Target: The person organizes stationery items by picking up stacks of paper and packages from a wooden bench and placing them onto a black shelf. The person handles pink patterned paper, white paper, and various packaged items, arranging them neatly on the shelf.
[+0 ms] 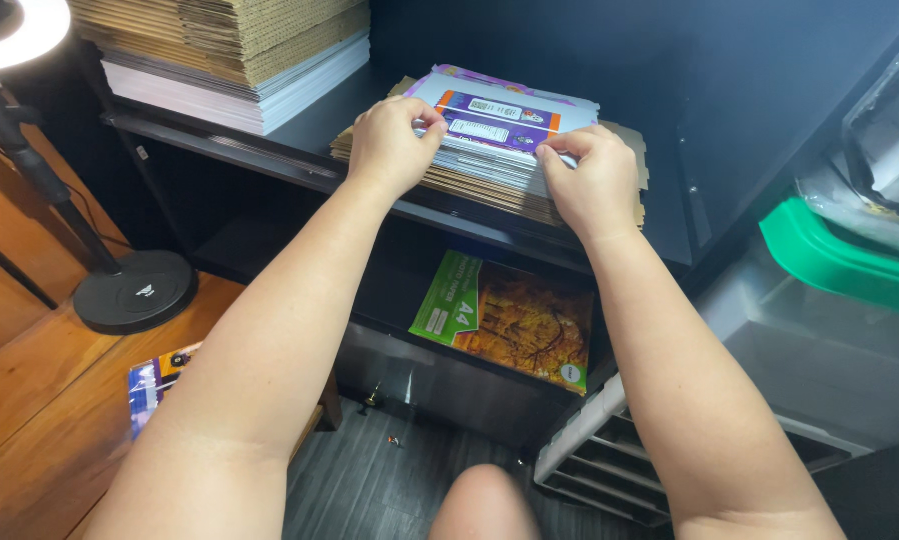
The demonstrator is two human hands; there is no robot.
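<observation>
Nearest the lens, a bare knee (482,500) shows at the bottom edge, both forearms reaching far over it to a dark shelf (300,135). Left hand (390,140) and right hand (595,180) are curled, fingertips pinching the near edge of the top purple-and-white printed flat carton (505,115). It lies on a stack of like cartons over brown corrugated sheets (490,190). Judged light, thin, stiff across the panel but easily creased; glossy print likely slippery, so grip at edges or corners. To the far left, a taller pile of brown and white flat board (230,60). Lower shelf compartment holds a green-and-orange wrapped paper ream (515,315), leaning. Right: clear plastic bin with green lid (840,260), contents unclear.
</observation>
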